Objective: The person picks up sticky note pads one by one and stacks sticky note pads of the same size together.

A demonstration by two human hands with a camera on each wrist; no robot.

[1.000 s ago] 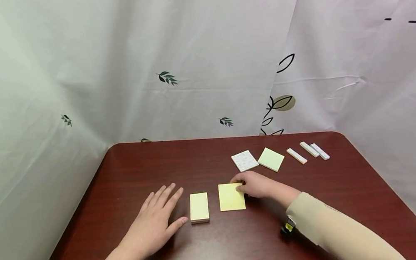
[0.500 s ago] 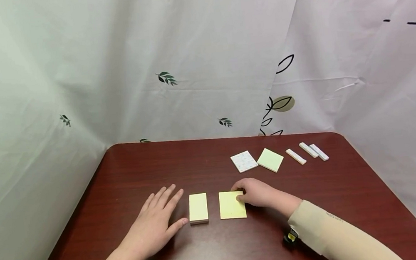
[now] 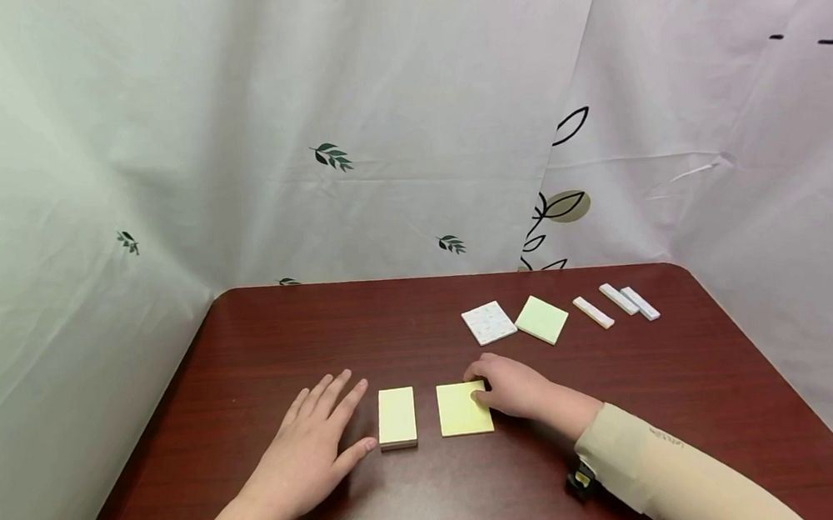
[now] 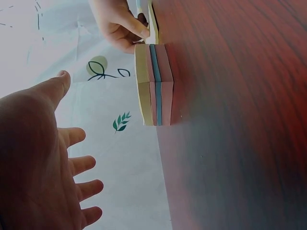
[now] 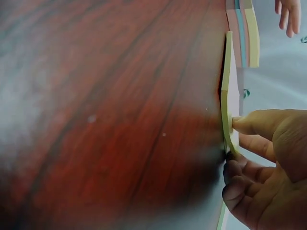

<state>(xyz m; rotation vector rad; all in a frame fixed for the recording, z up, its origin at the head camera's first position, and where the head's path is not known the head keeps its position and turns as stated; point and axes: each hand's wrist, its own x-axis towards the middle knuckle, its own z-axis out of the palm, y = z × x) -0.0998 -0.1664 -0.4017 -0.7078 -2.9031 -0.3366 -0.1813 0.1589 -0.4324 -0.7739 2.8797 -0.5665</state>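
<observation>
My right hand [image 3: 515,386] pinches the right edge of a square yellow sticky note pad [image 3: 461,415], thumb on top and fingers beneath. In the right wrist view the pad [image 5: 230,81] lies low over the table, its gripped corner slightly bent. To its left stands a stack of narrow sticky note pads [image 3: 397,417], yellow on top. The left wrist view shows pink and blue layers in that stack [image 4: 156,86]. My left hand [image 3: 306,446] is spread with straight fingers on the stack's left side, its thumb tip close to it; contact cannot be told.
Farther back on the dark red table [image 3: 318,328] lie a white patterned square pad [image 3: 489,322] and a pale green square pad [image 3: 542,320]. Three thin pale strips [image 3: 593,312] lie to their right. A patterned white curtain [image 3: 389,129] hangs behind the table.
The right hand has drawn the square yellow pad a little toward the person, level with the stack, then hardly moved. The left hand has stayed in place.
</observation>
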